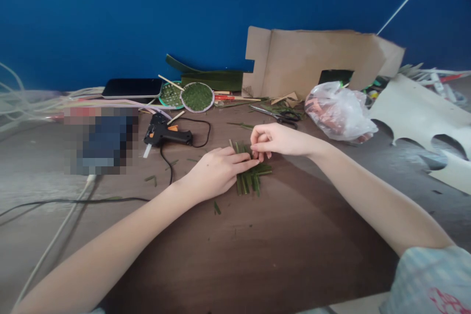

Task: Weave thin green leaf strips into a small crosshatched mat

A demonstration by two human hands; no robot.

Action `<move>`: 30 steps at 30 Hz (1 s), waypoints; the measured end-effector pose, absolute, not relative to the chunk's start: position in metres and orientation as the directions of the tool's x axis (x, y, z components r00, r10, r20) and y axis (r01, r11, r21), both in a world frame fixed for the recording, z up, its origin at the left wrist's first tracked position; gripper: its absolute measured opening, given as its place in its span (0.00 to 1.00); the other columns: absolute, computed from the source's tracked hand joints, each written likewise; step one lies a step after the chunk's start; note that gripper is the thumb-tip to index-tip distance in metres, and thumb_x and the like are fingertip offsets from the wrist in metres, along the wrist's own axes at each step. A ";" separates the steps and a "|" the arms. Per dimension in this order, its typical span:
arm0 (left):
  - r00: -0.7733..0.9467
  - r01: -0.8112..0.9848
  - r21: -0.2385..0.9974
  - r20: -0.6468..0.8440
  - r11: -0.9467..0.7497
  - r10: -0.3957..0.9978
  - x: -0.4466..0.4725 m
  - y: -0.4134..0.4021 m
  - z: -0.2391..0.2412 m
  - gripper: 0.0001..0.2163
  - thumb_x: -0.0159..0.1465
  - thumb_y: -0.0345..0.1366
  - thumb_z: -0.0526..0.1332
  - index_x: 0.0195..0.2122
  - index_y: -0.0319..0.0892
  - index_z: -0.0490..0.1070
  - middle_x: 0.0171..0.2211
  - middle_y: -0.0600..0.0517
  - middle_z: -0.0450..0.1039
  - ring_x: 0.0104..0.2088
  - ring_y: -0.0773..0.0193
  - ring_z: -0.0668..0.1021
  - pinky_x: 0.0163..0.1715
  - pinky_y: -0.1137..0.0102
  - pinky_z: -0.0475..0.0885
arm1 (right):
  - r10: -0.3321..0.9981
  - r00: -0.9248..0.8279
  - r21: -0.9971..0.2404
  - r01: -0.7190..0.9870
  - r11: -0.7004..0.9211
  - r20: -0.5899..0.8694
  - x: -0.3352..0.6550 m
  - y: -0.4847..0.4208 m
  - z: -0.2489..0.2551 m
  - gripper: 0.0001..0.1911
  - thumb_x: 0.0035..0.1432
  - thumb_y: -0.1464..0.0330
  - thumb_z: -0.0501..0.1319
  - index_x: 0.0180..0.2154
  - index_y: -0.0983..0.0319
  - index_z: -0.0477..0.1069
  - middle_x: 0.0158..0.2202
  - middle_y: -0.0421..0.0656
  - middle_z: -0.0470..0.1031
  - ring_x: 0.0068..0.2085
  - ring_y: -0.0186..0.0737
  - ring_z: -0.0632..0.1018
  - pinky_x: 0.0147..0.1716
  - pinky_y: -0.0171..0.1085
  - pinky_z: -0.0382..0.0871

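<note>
A small piece of crossing green leaf strips (252,181) lies on the brown table, its loose ends sticking out towards me and to the right. My left hand (217,171) rests over its left side, with the fingers stretched flat across the strips. At the upper right edge my right hand (270,140) has thumb and fingertips pinched together on a leaf strip, close to the left fingertips. The hands hide much of the piece's middle. A cut bit of leaf (217,207) lies just below my left hand.
A black glue gun (165,132) with a cable lies left of my hands. Beyond them are scissors (275,115), a round green-filled disc (197,97), and a phone (132,88). A plastic bag (338,113), a cardboard piece (294,59) and cut white sheets (423,113) stand right.
</note>
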State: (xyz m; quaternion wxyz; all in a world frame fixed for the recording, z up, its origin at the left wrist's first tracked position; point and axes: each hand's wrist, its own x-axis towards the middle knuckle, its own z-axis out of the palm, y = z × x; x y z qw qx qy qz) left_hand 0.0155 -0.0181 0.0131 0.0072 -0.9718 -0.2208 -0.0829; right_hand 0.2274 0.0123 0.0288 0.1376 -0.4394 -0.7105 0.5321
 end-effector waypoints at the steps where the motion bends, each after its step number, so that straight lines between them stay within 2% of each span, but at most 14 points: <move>1: 0.888 0.429 0.027 0.169 -0.903 0.428 0.015 -0.018 0.013 0.20 0.61 0.27 0.51 0.54 0.45 0.65 0.50 0.53 0.70 0.35 0.63 0.70 0.39 0.67 0.68 | 0.766 -0.587 -0.875 0.479 0.066 -0.263 0.227 0.012 0.029 0.07 0.54 0.67 0.57 0.30 0.61 0.60 0.26 0.41 0.75 0.27 0.34 0.77 0.24 0.32 0.67; 8: 0.881 0.421 0.091 0.193 -0.902 0.431 0.013 -0.015 0.009 0.20 0.62 0.26 0.49 0.56 0.41 0.62 0.48 0.50 0.72 0.35 0.63 0.71 0.40 0.68 0.68 | 0.755 -0.608 -0.862 0.493 0.114 -0.248 0.227 0.012 0.029 0.06 0.56 0.65 0.55 0.32 0.61 0.59 0.28 0.40 0.75 0.25 0.31 0.74 0.22 0.31 0.62; 11: 0.870 0.441 0.136 0.180 -0.887 0.460 0.012 -0.015 0.011 0.21 0.61 0.25 0.50 0.56 0.41 0.61 0.38 0.49 0.74 0.34 0.63 0.71 0.38 0.69 0.68 | 0.751 -0.608 -0.864 0.493 0.103 -0.258 0.228 0.013 0.028 0.06 0.56 0.66 0.55 0.32 0.60 0.58 0.28 0.40 0.75 0.26 0.32 0.74 0.22 0.31 0.62; 14: 0.851 0.470 0.140 0.189 -0.872 0.489 0.013 -0.015 0.012 0.21 0.60 0.26 0.51 0.55 0.41 0.62 0.30 0.50 0.70 0.33 0.63 0.72 0.37 0.69 0.68 | 0.753 -0.604 -0.861 0.498 0.102 -0.260 0.227 0.013 0.028 0.06 0.56 0.65 0.55 0.31 0.60 0.59 0.27 0.40 0.74 0.26 0.32 0.74 0.22 0.31 0.62; 20: 0.844 0.486 0.114 0.195 -0.866 0.499 0.012 -0.015 0.010 0.18 0.59 0.26 0.50 0.51 0.38 0.63 0.31 0.49 0.69 0.34 0.63 0.73 0.38 0.69 0.68 | 0.741 -0.611 -0.847 0.520 0.113 -0.277 0.228 0.012 0.033 0.06 0.55 0.65 0.56 0.31 0.61 0.60 0.29 0.41 0.75 0.27 0.33 0.74 0.24 0.32 0.63; 25: 0.846 0.485 0.104 0.196 -0.869 0.496 0.012 -0.015 0.010 0.18 0.59 0.26 0.50 0.51 0.38 0.63 0.30 0.50 0.68 0.33 0.63 0.73 0.36 0.69 0.69 | 0.718 -0.656 -0.742 0.597 0.304 -0.234 0.236 0.014 0.046 0.07 0.52 0.65 0.59 0.30 0.62 0.66 0.29 0.40 0.71 0.29 0.33 0.70 0.28 0.34 0.62; 30: 0.854 0.478 0.074 0.192 -0.875 0.483 0.012 -0.016 0.011 0.18 0.59 0.26 0.50 0.51 0.38 0.62 0.30 0.49 0.68 0.33 0.62 0.74 0.36 0.69 0.68 | 0.623 -0.748 -0.731 0.555 0.397 -0.229 0.240 0.015 0.052 0.08 0.52 0.63 0.59 0.29 0.62 0.68 0.35 0.41 0.69 0.33 0.34 0.70 0.34 0.35 0.63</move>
